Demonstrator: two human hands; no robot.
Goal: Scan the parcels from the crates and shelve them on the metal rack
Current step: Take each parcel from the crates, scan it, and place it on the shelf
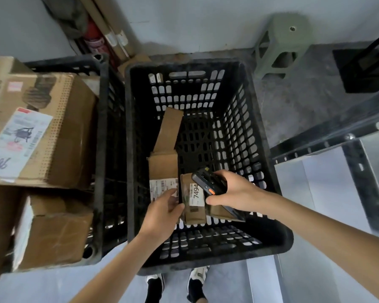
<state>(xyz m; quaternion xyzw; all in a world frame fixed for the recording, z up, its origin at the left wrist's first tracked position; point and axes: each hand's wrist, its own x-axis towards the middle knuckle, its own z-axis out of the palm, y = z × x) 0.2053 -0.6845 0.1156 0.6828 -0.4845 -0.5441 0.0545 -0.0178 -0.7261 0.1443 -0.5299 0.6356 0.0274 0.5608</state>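
I'm seeing the parcel (194, 200) lying low in the centre crate (208, 68), its long axis running up-frame, its "7494" label facing up. My left hand (162, 217) is pinching its left edge. My right hand (232, 191) is gripping the scanner (208, 182) just over it. A longer box (164, 162) is lying beside it; the rack (328, 138) is standing at right.
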